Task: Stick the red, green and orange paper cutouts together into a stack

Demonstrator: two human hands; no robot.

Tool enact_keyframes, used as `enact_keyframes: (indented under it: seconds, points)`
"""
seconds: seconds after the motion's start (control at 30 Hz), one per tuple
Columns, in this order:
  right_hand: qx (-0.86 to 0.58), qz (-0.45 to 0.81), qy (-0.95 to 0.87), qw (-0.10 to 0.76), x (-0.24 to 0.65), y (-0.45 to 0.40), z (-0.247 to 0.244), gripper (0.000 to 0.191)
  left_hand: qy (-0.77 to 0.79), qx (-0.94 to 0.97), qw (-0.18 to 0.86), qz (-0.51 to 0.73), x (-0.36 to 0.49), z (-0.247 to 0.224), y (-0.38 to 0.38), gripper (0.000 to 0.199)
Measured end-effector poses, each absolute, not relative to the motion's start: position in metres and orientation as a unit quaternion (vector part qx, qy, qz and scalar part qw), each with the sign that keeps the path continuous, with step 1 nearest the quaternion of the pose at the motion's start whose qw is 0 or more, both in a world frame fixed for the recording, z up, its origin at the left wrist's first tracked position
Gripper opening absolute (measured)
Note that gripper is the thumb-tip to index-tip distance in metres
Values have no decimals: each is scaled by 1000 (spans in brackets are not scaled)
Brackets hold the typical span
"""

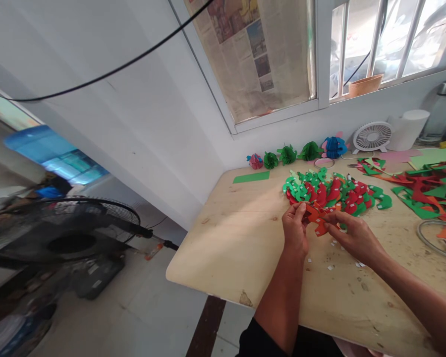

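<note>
- Shows small white bits (330,267) on the near side of the pile of paper cutouts (321,193).
- Pinches an orange paper piece (321,229) at the pile's near edge, between thumb and fingers of both left hand (295,225) and right hand (351,235); apparently unfinished.
- Includes many flat red and green shapes within the pile, seemingly much left to assemble.
- Spreads red and green offcuts (427,191) to the pile's right, suggesting plenty of cutting done.
- Lines up five rounded paper figures (288,154) beyond the pile, seemingly complete.

On the surface (223,228), a row of paper figures (288,154) stands behind the heap of cutouts (321,192), with a fan (372,136) and scraps (425,191) to the right.
</note>
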State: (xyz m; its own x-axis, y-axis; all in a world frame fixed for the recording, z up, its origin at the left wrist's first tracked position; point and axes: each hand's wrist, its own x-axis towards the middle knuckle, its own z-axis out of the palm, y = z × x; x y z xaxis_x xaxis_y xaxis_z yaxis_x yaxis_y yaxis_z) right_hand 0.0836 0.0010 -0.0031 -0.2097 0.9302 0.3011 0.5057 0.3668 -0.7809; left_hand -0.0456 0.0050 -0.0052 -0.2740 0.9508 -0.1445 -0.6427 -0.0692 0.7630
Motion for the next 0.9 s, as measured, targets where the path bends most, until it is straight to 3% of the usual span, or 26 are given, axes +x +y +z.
enact_keyframes:
  seconds: [0.9]
  points:
    - [-492, 296, -727, 376, 86, 3, -4, 19, 428, 224, 543, 687, -44, -10, 7, 38]
